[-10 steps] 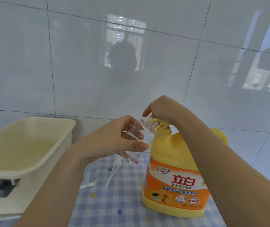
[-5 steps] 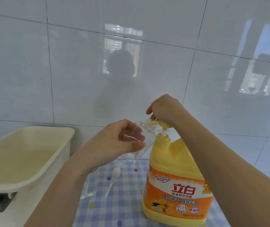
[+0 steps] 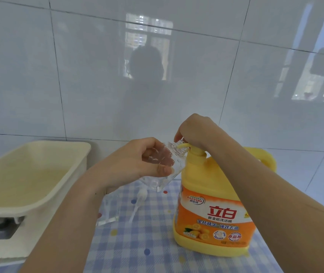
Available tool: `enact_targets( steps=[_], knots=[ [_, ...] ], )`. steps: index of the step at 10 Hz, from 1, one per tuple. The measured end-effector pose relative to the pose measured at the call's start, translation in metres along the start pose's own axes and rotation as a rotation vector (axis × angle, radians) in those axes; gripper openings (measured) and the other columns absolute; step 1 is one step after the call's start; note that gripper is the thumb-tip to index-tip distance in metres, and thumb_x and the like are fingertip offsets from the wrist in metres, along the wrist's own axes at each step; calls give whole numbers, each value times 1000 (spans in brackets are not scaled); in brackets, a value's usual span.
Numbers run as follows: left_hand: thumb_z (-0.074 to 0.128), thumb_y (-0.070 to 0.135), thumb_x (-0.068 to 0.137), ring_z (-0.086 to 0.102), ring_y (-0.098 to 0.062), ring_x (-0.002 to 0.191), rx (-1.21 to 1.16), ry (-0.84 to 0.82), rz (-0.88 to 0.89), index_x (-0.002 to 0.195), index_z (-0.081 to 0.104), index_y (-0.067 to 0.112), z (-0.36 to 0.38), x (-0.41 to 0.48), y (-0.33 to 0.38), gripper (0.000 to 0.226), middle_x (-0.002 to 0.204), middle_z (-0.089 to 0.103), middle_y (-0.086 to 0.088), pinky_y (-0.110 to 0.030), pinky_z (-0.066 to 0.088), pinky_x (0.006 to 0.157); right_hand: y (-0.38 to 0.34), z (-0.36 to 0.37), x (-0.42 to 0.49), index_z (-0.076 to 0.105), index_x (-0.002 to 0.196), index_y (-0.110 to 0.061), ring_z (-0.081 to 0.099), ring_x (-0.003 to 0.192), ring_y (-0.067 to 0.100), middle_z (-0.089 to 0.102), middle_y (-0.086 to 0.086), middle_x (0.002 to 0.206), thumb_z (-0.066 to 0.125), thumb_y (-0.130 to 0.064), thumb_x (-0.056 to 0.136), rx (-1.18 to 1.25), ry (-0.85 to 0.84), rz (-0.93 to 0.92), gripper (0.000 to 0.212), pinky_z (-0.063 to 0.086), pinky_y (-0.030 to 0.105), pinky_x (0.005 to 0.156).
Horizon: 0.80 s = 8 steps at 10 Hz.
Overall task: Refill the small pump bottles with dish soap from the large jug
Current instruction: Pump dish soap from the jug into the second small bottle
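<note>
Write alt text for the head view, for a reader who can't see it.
The left hand holds a clear bottle tilted, neck at the pump of a yellow jug, while the right hand presses the pump. Checked cloth beneath; cream tub at left.

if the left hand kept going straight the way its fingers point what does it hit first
Probably the pump collar of the large jug: the left hand points right at it, and the small bottle it grips has its mouth at the spout. Depth is hard to judge.
</note>
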<state>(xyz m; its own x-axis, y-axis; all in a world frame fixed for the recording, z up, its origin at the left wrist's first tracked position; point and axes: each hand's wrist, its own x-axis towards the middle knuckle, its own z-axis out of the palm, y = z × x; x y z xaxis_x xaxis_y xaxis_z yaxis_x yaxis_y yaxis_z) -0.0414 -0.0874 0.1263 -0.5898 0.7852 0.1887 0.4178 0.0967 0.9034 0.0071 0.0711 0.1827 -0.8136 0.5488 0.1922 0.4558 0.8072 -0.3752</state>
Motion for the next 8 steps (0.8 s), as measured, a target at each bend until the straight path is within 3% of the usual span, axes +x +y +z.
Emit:
enact_targets(
  steps=[1,2,4,5,6,7,8],
  knots=[
    [80,11,74,72,-10,92,7,-7,-2,107,65,11,0,-1,2,36,96,76,3,-27,53,86,3,6,16,71,106,-10,62,81,22,67,6,102,54,-17,87,-24,-16,8,26,54,39,82],
    [79,13,76,71,-11,96,37,-14,1,108,65,13,0,-1,2,35,100,76,3,-32,55,92,1,6,18,72,103,-8,62,73,19,70,6,103,64,-17,81,14,-37,38,25,54,38,82],
    [79,14,77,71,-11,97,44,-22,-5,107,64,15,0,-2,4,34,102,76,5,-31,54,90,0,5,16,64,117,3,66,102,25,65,16,119,60,-11,85,1,-58,21,35,50,46,95],
    [79,16,76,71,-11,98,47,-20,-8,106,63,17,1,-2,4,34,103,75,5,-33,54,92,2,4,17,64,113,4,53,74,20,70,14,105,59,-12,85,54,-44,34,32,50,45,94],
    [79,15,77,71,-12,98,39,-25,-6,107,63,16,1,-2,4,34,103,75,4,-33,54,92,3,1,15,67,113,1,47,75,19,69,16,105,54,-13,89,67,-56,11,31,54,39,88],
    [77,14,79,71,-11,96,18,-30,-10,107,64,16,0,-2,3,31,102,75,5,-30,55,87,3,-2,13,71,107,-5,54,73,17,62,4,85,50,-16,92,97,-56,-23,28,49,24,64],
    [78,25,74,70,-15,100,-32,-39,-11,108,64,19,0,-2,4,37,103,75,5,-34,54,88,0,-10,14,71,97,-7,58,59,12,64,0,74,51,-15,91,136,-35,-21,23,48,19,50]
  ],
)
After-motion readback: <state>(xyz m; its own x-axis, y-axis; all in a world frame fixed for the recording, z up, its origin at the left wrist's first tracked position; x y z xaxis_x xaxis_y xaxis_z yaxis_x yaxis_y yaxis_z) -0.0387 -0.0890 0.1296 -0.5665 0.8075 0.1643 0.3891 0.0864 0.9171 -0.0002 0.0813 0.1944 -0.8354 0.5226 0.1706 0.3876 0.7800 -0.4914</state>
